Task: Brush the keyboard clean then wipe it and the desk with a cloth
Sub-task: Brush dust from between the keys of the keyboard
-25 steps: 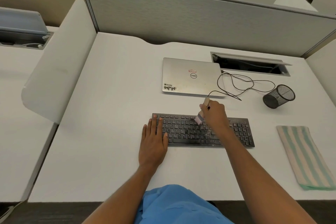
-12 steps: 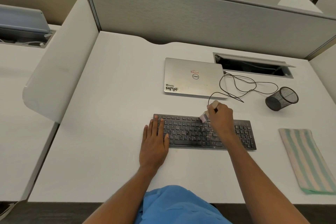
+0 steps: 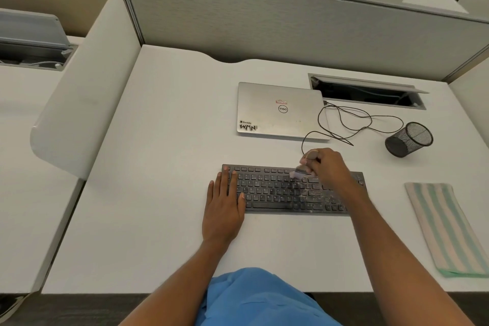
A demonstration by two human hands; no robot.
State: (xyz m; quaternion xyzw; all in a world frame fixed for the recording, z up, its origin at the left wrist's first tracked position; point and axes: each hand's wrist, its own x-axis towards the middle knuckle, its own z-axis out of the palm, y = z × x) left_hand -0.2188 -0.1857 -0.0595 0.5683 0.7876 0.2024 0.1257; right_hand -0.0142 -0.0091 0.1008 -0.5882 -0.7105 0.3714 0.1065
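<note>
White tabletop [image 3: 158, 193], keyboard [image 3: 277, 193] mid-frame: left hand [image 3: 225, 206] flat, fingers straight, on its left end, right hand [image 3: 328, 167] with grip clamped on the brush [image 3: 300, 172] at the top row, dust on the keys, cloth [image 3: 447, 230] lying untouched at frame right, so wiping looks yet to come.

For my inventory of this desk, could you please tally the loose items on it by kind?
Keyboard: 1
Laptop: 1
Brush: 1
Striped cloth: 1
Mesh cup: 1
Cable: 1
Total: 6
</note>
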